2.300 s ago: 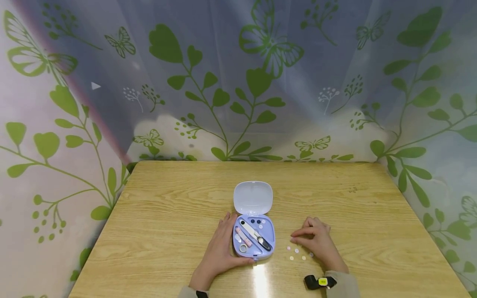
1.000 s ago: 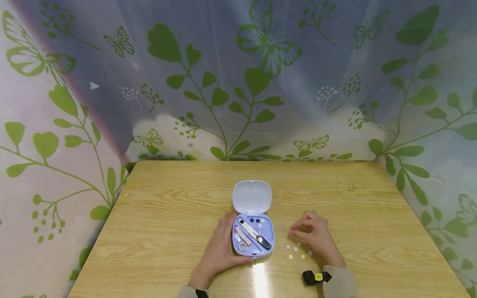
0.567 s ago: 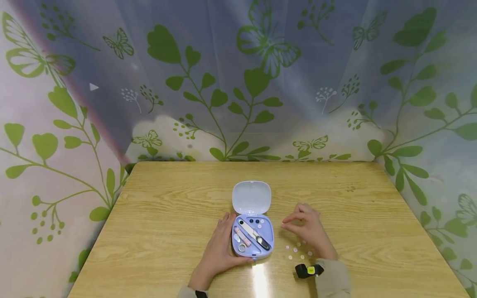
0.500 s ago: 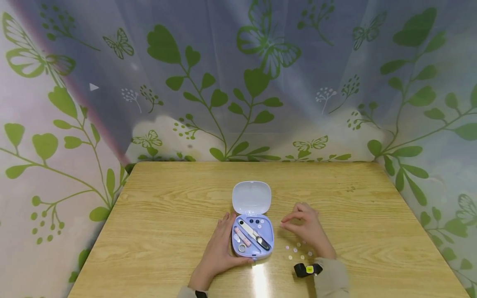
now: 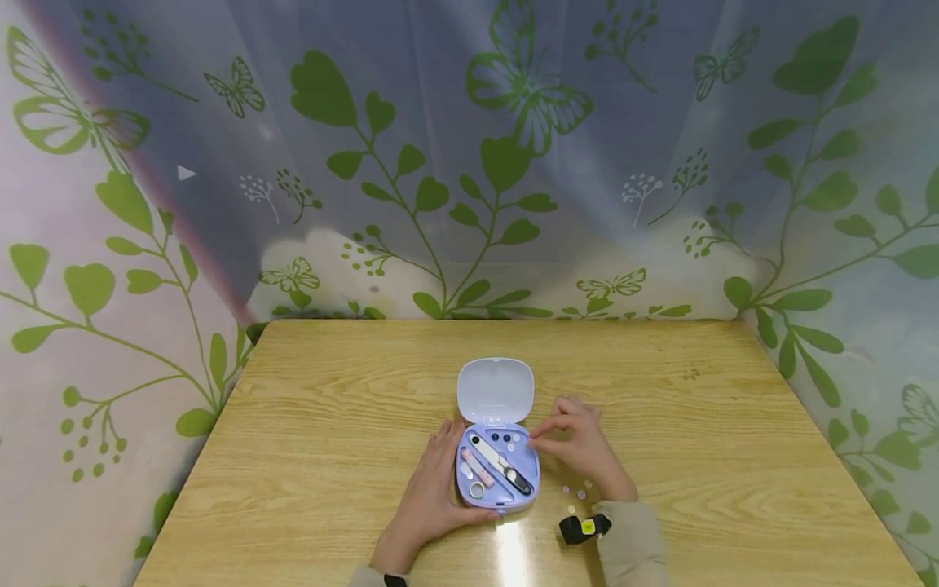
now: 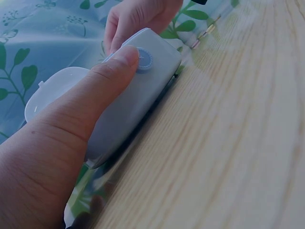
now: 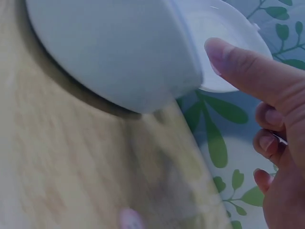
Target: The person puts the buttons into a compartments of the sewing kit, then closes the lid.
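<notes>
A lilac sewing box (image 5: 524,463) stands on the table with its lid (image 5: 496,391) tipped back. My left hand (image 5: 431,492) grips it, thumb on the front latch (image 6: 144,59) and fingers along the left side. Over the box's right rim, my right hand (image 5: 585,450) pinches a small button with thumb (image 7: 248,67) and forefinger; the fingertips hide most of it. Inside the box lie dark buttons (image 5: 507,439), white buttons (image 5: 511,447), a slim white-and-black tool (image 5: 503,465), a pink stick (image 5: 478,468) and a pale ring (image 5: 477,489).
Several loose pale buttons (image 5: 582,495) lie on the wooden table (image 5: 330,424) right of the box, partly hidden by my right forearm. A black wrist strap device (image 5: 584,528) sits at my right cuff. A leaf-patterned curtain (image 5: 411,204) hangs behind the table.
My right hand has lifted off the loose buttons and moved left to the box's right rim, still pinching the button. My left hand and the box have stayed put.
</notes>
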Demonstrator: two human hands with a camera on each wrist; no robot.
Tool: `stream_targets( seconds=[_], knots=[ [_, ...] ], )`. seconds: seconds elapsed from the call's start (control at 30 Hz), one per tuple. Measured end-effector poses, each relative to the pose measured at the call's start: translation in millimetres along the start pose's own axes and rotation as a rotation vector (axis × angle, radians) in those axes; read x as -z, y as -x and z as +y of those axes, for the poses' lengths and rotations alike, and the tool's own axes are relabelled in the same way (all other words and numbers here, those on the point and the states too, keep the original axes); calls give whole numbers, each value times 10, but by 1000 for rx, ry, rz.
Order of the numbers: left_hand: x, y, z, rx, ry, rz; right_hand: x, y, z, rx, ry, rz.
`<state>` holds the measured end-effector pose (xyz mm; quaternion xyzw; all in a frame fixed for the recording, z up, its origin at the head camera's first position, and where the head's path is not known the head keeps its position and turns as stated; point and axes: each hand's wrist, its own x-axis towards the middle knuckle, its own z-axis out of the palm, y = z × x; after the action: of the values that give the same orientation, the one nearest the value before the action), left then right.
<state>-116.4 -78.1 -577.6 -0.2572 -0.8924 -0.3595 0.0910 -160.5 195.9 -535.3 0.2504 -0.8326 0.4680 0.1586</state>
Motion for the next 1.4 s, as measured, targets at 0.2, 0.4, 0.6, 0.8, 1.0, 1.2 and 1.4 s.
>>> stream_targets(
  seconds=[0.2,0.4,0.6,0.8,1.0,1.2,1.4],
  knots=[
    [8,-1,11,14,-7,-16,-87,2,-20,-36,4,-47],
    [9,-2,14,9,-10,-10,-131,-2,5,-21,18,-58],
    [5,2,8,9,-17,-7,-135,-13,-24,-41,36,-73],
    [0,2,9,9,-16,-6,-127,-33,-64,-119,75,-110],
    [-13,16,-6,18,-13,-13,-124,-48,-88,-179,96,-142],
    [-15,11,-11,18,-13,-10,-119,-50,-105,-201,121,-154],
    [-18,1,-20,14,-7,-10,-94,-65,-142,-216,109,-168]
  ],
)
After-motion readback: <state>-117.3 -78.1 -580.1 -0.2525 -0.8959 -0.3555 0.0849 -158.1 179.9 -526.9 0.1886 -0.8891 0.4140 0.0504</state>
